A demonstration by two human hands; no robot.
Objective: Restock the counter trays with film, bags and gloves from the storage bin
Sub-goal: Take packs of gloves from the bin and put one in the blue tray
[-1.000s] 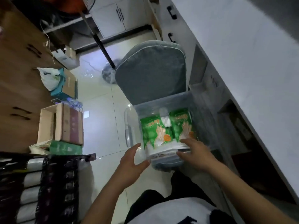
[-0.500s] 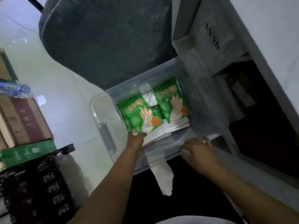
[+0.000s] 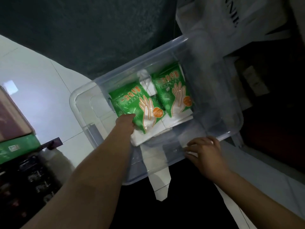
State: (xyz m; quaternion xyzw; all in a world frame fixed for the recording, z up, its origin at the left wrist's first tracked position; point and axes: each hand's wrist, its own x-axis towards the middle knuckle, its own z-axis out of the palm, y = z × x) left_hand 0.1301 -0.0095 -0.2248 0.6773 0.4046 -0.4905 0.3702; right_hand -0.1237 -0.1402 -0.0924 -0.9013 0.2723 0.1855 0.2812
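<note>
A clear plastic storage bin [image 3: 85, 103] sits on the floor below me. Inside lie two green glove packs, the left glove pack [image 3: 137, 104] and the right glove pack [image 3: 173, 90], on top of white folded bags [image 3: 170, 123]. A small white item [image 3: 148, 86] lies between the packs. My left hand [image 3: 125, 123] reaches into the bin, its fingers tucked under the left pack's near corner and hidden. My right hand [image 3: 204, 151] rests spread on the bin's near rim. A white bag handle [image 3: 160, 182] hangs over the near wall.
A dark grey cushioned chair [image 3: 82, 30] stands just behind the bin. A white counter front with a dark opening [image 3: 272, 113] is to the right. Stacked boxes [image 3: 14, 129] and a dark rack [image 3: 24, 179] stand on the left, with pale floor tiles [image 3: 41, 88] between.
The view has closed in on the bin. My left hand went from the bin's outer wall into the bin onto the left glove pack. My right hand shifted to the near rim.
</note>
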